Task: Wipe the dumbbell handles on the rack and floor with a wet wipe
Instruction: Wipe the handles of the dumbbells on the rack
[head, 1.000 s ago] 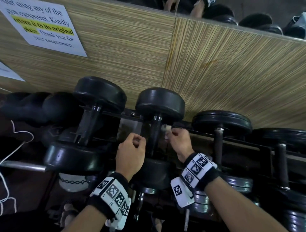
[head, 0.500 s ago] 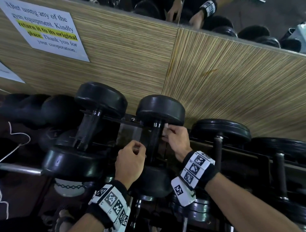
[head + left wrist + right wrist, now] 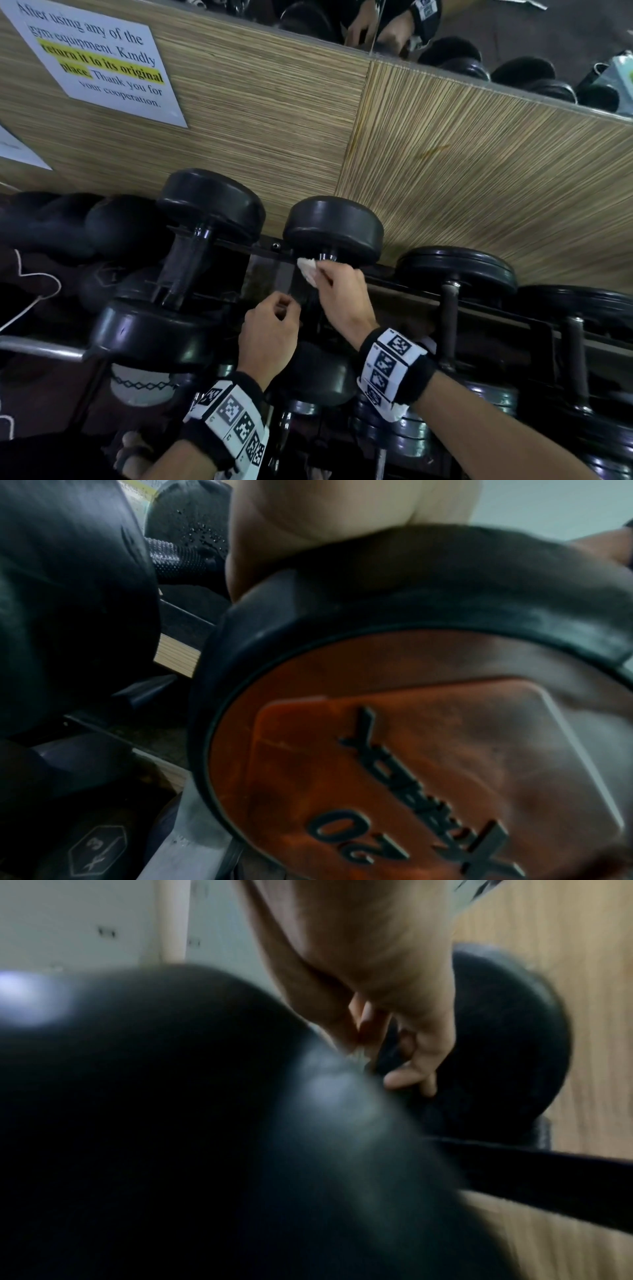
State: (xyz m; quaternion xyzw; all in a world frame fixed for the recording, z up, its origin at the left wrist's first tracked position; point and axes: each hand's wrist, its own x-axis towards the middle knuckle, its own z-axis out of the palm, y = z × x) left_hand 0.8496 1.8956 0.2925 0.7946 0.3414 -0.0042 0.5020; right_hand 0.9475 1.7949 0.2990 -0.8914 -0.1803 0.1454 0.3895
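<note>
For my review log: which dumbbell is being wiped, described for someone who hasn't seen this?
Find the white notice on the wood-grain wall. On the rack below it, take the second dumbbell with a round head. Only it has the right hand pressing a white wipe against its handle.

Head view looks down on the rack [image 3: 479,298]; both wrist views sit close against the dumbbell [image 3: 334,229] [image 3: 411,723] [image 3: 171,1123].

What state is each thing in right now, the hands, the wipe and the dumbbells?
Right hand: pinches the wipe at the far end of the middle dumbbell's handle.
Wipe: crumpled, pressed by the far head.
Left hand: fingers curled beside that handle; grip unclear.
Middle dumbbell: racked.
Left dumbbell: racked, untouched.
</note>
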